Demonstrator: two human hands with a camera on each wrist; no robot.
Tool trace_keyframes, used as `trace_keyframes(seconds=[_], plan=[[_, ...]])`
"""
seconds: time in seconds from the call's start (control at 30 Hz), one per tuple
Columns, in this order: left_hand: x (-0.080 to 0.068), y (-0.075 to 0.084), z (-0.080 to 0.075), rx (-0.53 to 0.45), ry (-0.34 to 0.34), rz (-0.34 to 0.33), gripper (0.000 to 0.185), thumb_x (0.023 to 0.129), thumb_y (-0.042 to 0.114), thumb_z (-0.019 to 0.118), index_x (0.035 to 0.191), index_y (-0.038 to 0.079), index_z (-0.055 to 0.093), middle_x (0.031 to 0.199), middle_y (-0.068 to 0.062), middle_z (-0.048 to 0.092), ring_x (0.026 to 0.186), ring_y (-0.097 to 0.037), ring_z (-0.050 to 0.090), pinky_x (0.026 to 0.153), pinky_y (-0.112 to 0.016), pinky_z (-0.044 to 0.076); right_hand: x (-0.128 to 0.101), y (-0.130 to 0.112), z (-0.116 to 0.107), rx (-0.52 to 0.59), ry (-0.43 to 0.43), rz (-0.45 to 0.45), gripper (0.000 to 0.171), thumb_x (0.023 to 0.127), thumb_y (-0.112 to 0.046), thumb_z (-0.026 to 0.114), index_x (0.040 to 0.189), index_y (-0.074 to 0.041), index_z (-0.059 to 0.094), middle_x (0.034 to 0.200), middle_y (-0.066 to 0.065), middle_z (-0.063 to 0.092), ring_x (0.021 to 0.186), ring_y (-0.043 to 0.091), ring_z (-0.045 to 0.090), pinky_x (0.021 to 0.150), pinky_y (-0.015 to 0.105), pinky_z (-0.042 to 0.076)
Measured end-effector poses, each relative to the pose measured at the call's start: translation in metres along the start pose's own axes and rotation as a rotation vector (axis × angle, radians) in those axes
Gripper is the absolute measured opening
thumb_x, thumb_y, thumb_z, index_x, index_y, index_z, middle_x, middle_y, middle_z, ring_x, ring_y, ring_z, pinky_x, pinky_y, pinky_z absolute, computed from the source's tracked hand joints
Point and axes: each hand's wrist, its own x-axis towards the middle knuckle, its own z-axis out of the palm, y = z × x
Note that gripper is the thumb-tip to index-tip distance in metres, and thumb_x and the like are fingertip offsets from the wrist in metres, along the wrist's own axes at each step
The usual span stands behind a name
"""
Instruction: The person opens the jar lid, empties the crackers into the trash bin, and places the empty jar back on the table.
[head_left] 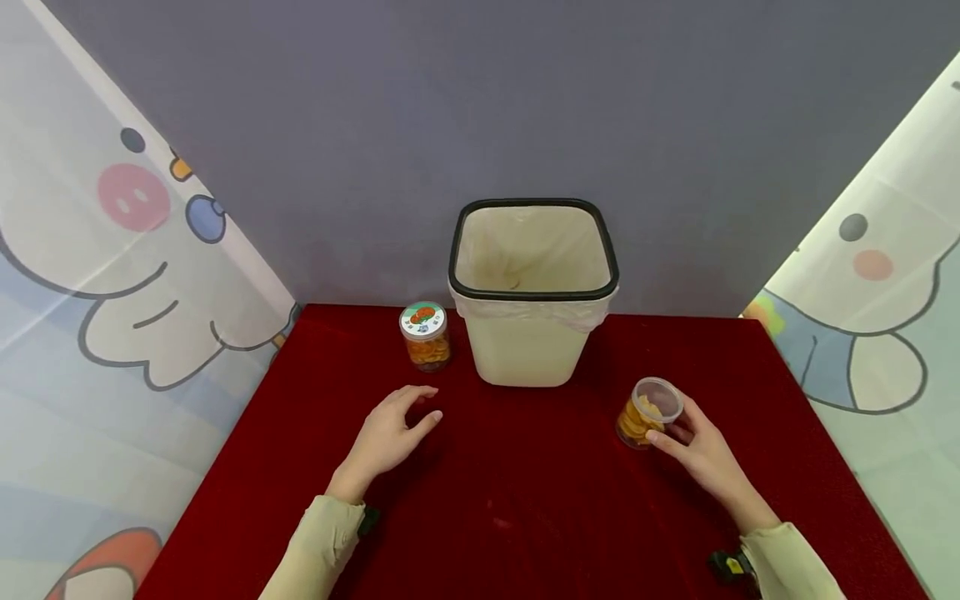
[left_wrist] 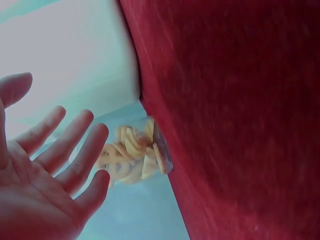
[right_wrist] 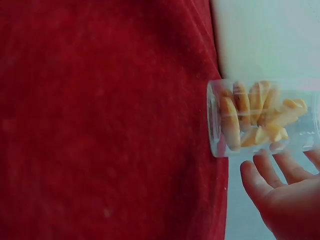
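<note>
From my remote seat, a red-covered table [head_left: 517, 500] spreads ahead, with a cream lined bin [head_left: 523, 350] at twelve o'clock. My right grip [head_left: 699, 457] is narrowed beside an upright clear jar [head_left: 647, 412] of yellow snacks [right_wrist: 260, 110], which sits at its ten o'clock, thumb at the near side; I cannot tell whether it clasps. My left grip [head_left: 387, 429] is wide, with a picture-lidded jar [head_left: 425, 337] near its one o'clock, just beside the bin.

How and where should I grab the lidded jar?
Probably round the middle of the lidded jar, below its lid, with the left hand coming from the front left: it stands upright with a round body, and the bin sits close on its right.
</note>
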Motion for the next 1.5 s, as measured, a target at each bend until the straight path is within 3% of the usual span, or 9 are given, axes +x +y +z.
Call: trace_keyframes(seconds=[0.23, 0.6, 0.73, 0.97, 1.13, 1.37, 1.5], plan=[[0.0, 0.006, 0.014, -0.051, -0.046, 0.003, 0.045, 0.096, 0.042, 0.065, 0.133, 0.016, 0.063, 0.126, 0.004, 0.062, 0.115, -0.02, 0.058, 0.095, -0.045, 0.048, 0.005, 0.005, 0.008, 0.043, 0.017, 0.082, 0.079, 0.09, -0.011, 0.075, 0.154, -0.003, 0.03, 0.142, 0.023, 0.043, 0.116, -0.013, 0.043, 0.089, 0.006, 0.04], [0.002, 0.016, 0.027, -0.156, -0.096, 0.012, 0.047, 0.097, 0.037, 0.066, 0.137, 0.015, 0.059, 0.131, 0.002, 0.059, 0.12, -0.02, 0.055, 0.099, -0.047, 0.045, 0.009, 0.005, 0.018, 0.039, 0.051, 0.091, 0.074, 0.088, -0.013, 0.079, 0.149, -0.002, 0.039, 0.136, 0.022, 0.05, 0.11, -0.012, 0.049, 0.086, 0.008, 0.044], [0.002, 0.018, 0.03, -0.188, -0.118, 0.027, 0.048, 0.097, 0.041, 0.064, 0.138, 0.016, 0.058, 0.131, 0.001, 0.06, 0.12, -0.021, 0.055, 0.099, -0.048, 0.045, 0.009, 0.003, 0.026, 0.068, 0.032, 0.062, 0.073, 0.087, -0.011, 0.079, 0.149, -0.003, 0.04, 0.135, 0.02, 0.051, 0.11, -0.009, 0.052, 0.085, 0.011, 0.047], [0.001, 0.025, 0.032, -0.312, -0.164, 0.032, 0.045, 0.099, 0.034, 0.064, 0.139, 0.014, 0.057, 0.132, 0.005, 0.059, 0.122, -0.02, 0.055, 0.102, -0.049, 0.043, 0.01, -0.01, 0.045, 0.15, -0.023, 0.032, 0.074, 0.086, -0.008, 0.079, 0.149, -0.004, 0.04, 0.136, 0.021, 0.05, 0.11, -0.003, 0.057, 0.084, 0.018, 0.052], [0.002, 0.03, 0.035, -0.406, -0.192, 0.055, 0.05, 0.099, 0.039, 0.062, 0.14, 0.012, 0.055, 0.134, 0.005, 0.058, 0.123, -0.017, 0.054, 0.103, -0.048, 0.043, 0.012, -0.016, 0.059, 0.184, -0.071, 0.01, 0.075, 0.085, -0.008, 0.08, 0.149, -0.004, 0.041, 0.134, 0.021, 0.053, 0.11, 0.004, 0.06, 0.084, 0.022, 0.053], [0.008, 0.041, 0.041, -0.542, -0.221, 0.078, 0.044, 0.099, 0.022, 0.065, 0.14, 0.009, 0.054, 0.135, 0.0, 0.059, 0.123, -0.016, 0.054, 0.106, -0.05, 0.04, 0.015, -0.023, 0.077, 0.21, -0.11, -0.002, 0.076, 0.082, -0.01, 0.083, 0.146, -0.004, 0.043, 0.133, 0.019, 0.054, 0.115, 0.009, 0.058, 0.09, 0.022, 0.051], [0.012, 0.047, 0.049, -0.608, -0.238, 0.12, 0.043, 0.098, 0.02, 0.067, 0.138, 0.012, 0.055, 0.135, 0.001, 0.059, 0.124, -0.019, 0.055, 0.108, -0.053, 0.037, 0.016, -0.027, 0.085, 0.244, -0.142, -0.017, 0.078, 0.08, -0.01, 0.085, 0.146, -0.005, 0.044, 0.133, 0.018, 0.055, 0.115, 0.012, 0.059, 0.09, 0.024, 0.052]])
